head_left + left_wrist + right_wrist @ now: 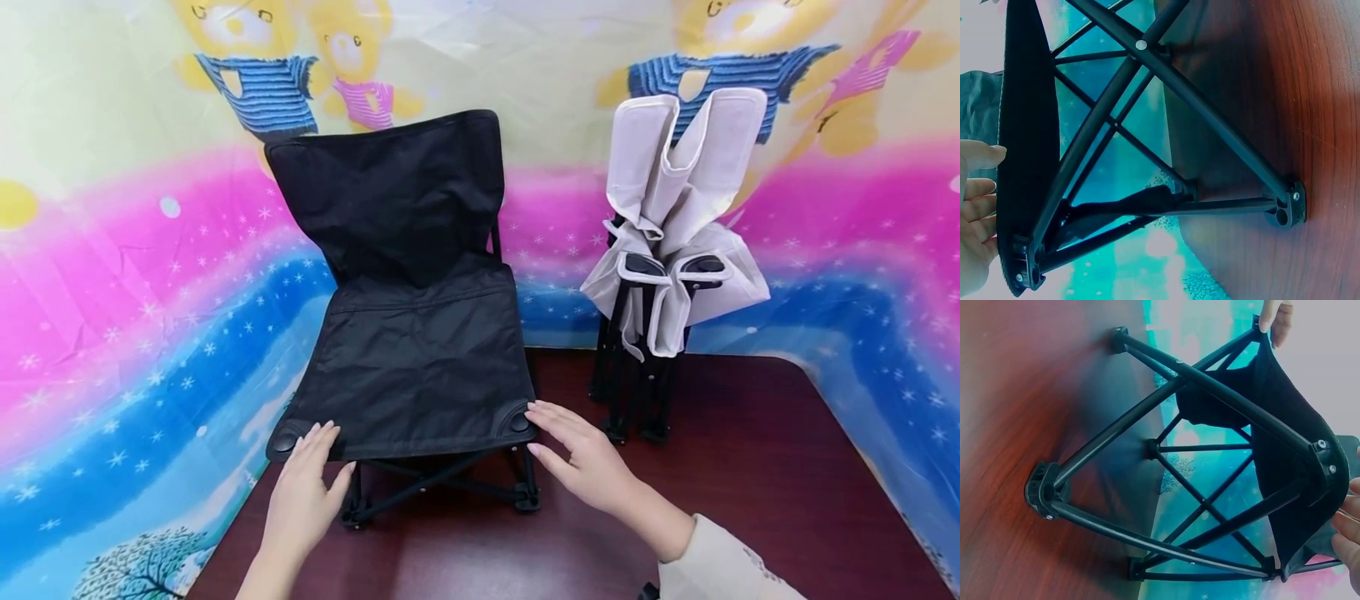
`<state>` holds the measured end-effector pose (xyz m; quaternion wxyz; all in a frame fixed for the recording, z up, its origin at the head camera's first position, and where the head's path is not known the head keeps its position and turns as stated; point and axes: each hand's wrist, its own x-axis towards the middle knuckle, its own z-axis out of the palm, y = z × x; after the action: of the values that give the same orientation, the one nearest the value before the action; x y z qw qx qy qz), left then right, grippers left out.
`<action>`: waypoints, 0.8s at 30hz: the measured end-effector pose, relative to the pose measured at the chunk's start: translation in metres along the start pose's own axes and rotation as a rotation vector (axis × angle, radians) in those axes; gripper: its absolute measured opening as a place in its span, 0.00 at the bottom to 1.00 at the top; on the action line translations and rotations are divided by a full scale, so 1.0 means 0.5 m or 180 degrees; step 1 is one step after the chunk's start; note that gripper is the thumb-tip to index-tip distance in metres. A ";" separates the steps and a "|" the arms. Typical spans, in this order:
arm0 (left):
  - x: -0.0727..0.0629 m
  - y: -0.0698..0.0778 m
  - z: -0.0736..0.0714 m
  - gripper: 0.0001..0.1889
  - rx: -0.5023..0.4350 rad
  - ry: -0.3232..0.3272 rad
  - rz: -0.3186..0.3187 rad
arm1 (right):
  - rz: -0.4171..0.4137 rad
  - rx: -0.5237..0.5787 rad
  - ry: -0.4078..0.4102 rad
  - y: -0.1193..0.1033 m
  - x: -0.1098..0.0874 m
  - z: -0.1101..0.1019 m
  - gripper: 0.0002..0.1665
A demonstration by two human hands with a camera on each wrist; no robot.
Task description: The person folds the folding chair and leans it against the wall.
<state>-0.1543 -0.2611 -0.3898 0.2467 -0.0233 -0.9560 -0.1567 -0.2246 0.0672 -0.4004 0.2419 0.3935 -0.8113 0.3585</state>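
A black folding chair (420, 358) stands unfolded on the table, its fabric seat spread and its backrest upright. Beneath the seat, crossed black tubes (1210, 128) form the frame. My left hand (303, 492) rests at the seat's front left corner, fingers fairly straight on the fabric edge. At the front right corner, my right hand (581, 454) touches the seat with extended fingers, thumb below the edge. The right wrist view shows the frame's feet (1047, 490) on the table and the fingers (1349, 522) beside the seat corner.
A white folding chair (675, 217), folded up with black legs, stands to the right of the black one. The dark red-brown table (765, 500) carries both. Behind hangs a colourful cloth (555, 200) with cartoon bears and snowflakes.
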 end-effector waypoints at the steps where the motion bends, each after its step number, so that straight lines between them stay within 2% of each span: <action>1: 0.001 -0.001 -0.001 0.26 0.0012 0.0001 -0.0007 | -0.0019 0.0001 0.0008 0.001 0.001 0.001 0.23; 7: 0.002 -0.013 0.001 0.27 0.0123 -0.0037 -0.0085 | -0.0163 -0.0010 0.0030 0.004 0.005 0.005 0.22; 13: 0.003 -0.022 -0.002 0.26 0.0160 0.0075 0.0008 | -0.0264 -0.0068 0.0035 0.003 0.009 0.007 0.22; 17: 0.003 -0.027 -0.011 0.26 0.0202 0.0121 -0.0026 | -0.0373 -0.0070 0.0050 0.006 0.010 0.011 0.23; 21: 0.003 -0.038 -0.018 0.26 0.0207 0.0086 -0.0090 | -0.0463 -0.0037 0.0047 0.009 0.012 0.014 0.23; 24: 0.006 -0.047 -0.021 0.27 0.0186 0.0034 -0.0135 | -0.0423 -0.0020 -0.0046 0.011 0.013 0.015 0.23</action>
<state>-0.1549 -0.2867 -0.3866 0.2491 0.0050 -0.9592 -0.1340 -0.2335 0.0606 -0.4027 0.2606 0.4482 -0.7862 0.3362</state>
